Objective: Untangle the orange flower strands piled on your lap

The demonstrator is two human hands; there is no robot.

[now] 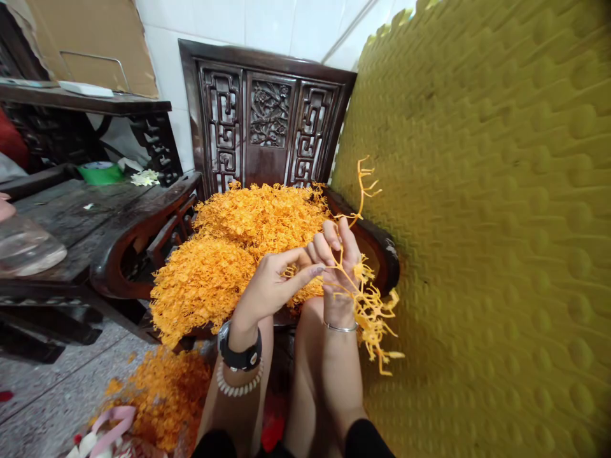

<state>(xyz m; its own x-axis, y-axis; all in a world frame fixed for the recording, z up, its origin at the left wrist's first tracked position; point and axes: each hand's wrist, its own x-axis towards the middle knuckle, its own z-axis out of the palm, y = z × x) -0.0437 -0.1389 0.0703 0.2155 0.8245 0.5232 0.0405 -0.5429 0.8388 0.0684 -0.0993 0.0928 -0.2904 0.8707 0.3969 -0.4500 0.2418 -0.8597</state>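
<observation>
My left hand (274, 283), with a black watch on its wrist, pinches a thin stem between thumb and fingertips. The stem belongs to an orange-yellow branched plastic sprig (373, 312) that droops past my right wrist. My right hand (340, 267), palm turned towards me and a silver bangle below it, has its fingers curled round the sprigs. Above its fingertips sticks up another forked orange piece (361, 197); whether the two pieces join is hidden by the fingers. Just beyond both hands, a big heap of similar orange sprigs (258, 216) fills the seat of a dark wooden chair (262, 162).
A yellow-green textured foam mat (477, 222) stands close on my right. To the left, a dark wooden table (62, 222) holds a green tape roll (100, 173) and a clear plastic container (28, 245). More orange pieces (167, 394) lie low by my left leg.
</observation>
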